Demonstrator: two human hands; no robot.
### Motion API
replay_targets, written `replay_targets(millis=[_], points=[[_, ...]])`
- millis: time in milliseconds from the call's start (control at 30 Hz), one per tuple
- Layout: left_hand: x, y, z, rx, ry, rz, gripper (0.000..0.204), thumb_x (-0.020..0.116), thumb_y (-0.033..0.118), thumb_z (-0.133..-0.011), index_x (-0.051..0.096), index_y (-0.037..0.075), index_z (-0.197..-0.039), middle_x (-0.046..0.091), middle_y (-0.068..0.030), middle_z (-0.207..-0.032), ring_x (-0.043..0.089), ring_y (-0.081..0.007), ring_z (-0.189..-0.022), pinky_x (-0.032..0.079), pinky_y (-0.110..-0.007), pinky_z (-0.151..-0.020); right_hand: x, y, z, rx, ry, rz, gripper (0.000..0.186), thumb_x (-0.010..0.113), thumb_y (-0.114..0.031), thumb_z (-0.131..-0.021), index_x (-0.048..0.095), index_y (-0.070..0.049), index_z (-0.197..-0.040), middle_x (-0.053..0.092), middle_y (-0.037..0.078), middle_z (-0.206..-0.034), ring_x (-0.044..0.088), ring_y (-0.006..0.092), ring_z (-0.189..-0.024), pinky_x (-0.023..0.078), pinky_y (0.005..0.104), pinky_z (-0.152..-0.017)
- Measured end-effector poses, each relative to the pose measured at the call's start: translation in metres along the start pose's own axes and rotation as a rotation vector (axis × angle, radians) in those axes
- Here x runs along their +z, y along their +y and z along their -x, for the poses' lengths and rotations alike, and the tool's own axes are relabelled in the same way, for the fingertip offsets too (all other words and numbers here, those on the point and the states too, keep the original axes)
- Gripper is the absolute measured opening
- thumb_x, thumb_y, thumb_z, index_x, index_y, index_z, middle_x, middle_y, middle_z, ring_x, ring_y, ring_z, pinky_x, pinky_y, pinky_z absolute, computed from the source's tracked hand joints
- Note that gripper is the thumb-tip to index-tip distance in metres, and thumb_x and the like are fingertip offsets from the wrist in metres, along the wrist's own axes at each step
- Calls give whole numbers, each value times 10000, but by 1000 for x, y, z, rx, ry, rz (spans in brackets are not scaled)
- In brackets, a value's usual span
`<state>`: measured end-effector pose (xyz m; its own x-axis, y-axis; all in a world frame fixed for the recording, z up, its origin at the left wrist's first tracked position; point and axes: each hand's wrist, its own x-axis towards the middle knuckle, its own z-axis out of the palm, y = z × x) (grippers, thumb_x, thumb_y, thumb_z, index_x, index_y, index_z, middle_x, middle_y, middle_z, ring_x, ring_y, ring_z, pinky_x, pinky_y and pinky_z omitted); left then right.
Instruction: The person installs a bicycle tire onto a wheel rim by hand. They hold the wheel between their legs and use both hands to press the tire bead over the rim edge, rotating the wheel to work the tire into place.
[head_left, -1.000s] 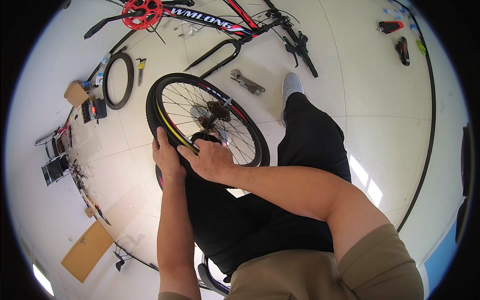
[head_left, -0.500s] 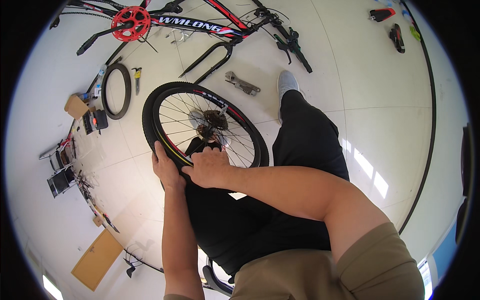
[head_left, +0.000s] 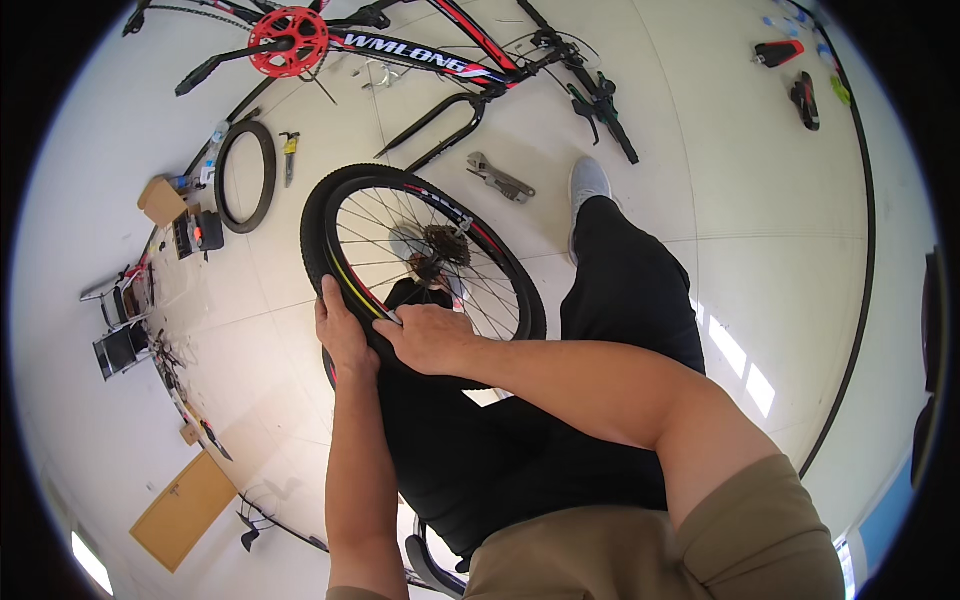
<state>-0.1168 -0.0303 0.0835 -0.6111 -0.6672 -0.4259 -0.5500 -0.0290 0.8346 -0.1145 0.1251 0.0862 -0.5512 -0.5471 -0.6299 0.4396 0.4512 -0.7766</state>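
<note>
A bicycle wheel (head_left: 322,215) with black tyre, spokes and a cassette (head_left: 448,243) leans tilted against my legs. My left hand (head_left: 342,325) grips the tyre at its near left side, fingers along the outside. My right hand (head_left: 428,338) is curled over the near part of the rim, thumb pressing where a yellow band shows between tyre and rim. A small pale piece under the right fingers is too hidden to name. A pair of metal adjustable wrenches or similar tools (head_left: 498,178) lies on the floor beyond the wheel.
A black and red bicycle frame (head_left: 420,55) with fork and handlebar lies ahead. At left are a loose tyre (head_left: 269,188), a yellow-topped tool (head_left: 289,158), a cardboard box (head_left: 160,202) and a chair (head_left: 120,350). A saddle (head_left: 805,100) and red-black part (head_left: 778,52) lie upper right.
The wheel sits slightly lower in the view than a second ago, and my right fingers have shifted a little along the rim. Both hands stay on the wheel.
</note>
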Motion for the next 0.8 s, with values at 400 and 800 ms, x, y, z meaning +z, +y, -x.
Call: replay_targets(millis=[400,800], points=[[-9,-15,12,-2,-74,49,484,790,327,-950,590,14,-1260,656,-45,-1033,630,-149,-877,531,-297,-761,5,8,2,3,-54,120,572,461,-522,-1043,709,-25,-1178,728,218,-1176,698,383,-1121,527,503,-977],[-8,-19,33,-260,-344,350,289,786,141,-923,648,16,-1144,716,-108,-954,706,-237,-794,599,-386,-704,-9,41,13,-61,-41,117,612,545,-594,-978,739,-23,-1083,725,227,-1135,680,385,-1086,515,461,-944]])
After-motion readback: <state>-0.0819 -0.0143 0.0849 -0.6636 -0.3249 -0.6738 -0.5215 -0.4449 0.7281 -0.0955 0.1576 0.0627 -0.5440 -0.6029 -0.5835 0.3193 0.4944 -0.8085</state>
